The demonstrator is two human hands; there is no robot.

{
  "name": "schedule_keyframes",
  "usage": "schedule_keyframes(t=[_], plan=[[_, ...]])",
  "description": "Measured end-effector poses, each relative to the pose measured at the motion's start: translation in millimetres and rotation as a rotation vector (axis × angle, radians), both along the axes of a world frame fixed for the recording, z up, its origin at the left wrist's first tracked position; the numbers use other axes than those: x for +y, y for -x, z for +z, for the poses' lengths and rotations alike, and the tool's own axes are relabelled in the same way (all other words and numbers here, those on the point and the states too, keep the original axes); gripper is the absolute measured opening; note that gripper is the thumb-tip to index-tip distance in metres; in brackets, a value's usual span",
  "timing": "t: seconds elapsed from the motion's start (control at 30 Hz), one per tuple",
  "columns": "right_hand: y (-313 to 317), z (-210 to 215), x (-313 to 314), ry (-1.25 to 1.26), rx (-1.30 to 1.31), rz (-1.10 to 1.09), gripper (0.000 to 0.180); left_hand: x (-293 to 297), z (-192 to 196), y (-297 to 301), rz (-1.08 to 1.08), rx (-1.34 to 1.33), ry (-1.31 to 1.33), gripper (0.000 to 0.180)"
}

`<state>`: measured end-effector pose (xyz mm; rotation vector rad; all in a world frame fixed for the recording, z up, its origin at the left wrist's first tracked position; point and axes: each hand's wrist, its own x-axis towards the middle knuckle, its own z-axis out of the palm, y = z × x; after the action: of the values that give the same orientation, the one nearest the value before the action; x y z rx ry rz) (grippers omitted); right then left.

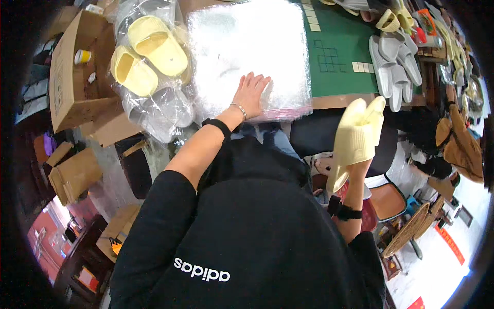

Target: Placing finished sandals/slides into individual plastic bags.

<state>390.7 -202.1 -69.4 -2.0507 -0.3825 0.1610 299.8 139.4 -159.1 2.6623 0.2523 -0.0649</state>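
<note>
My left hand (250,91) lies flat, fingers spread, on the near edge of a thick stack of clear plastic bags (247,46) on the table. My right hand (360,164) is raised at the right and grips a pair of pale yellow slippers (356,138) held together, toes pointing up; the slippers hide most of that hand. A bracelet sits on my left wrist and a dark band on each forearm.
Yellow slippers in clear bags (149,51) pile at the left of the stack. An open cardboard box (72,77) stands far left. A green cutting mat (337,46) lies behind the stack, with grey slippers (395,69) at the right. Boxes and a woven basket (409,229) crowd the floor.
</note>
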Motion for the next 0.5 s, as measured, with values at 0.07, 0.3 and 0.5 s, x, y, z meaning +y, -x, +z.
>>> schedule_keyframes(t=[0.07, 0.3, 0.5], plan=[[19, 8, 4, 0.091, 0.080, -0.076, 0.046, -6, 13, 8, 0.079, -0.007, -0.188, 0.066], [49, 48, 47, 0.008, 0.413, 0.060, 0.045, 23, 22, 9, 0.248, 0.004, 0.129, 0.032], [47, 47, 80, 0.085, 0.527, 0.344, 0.047, 17, 36, -14, 0.277, -0.126, 0.233, 0.020]])
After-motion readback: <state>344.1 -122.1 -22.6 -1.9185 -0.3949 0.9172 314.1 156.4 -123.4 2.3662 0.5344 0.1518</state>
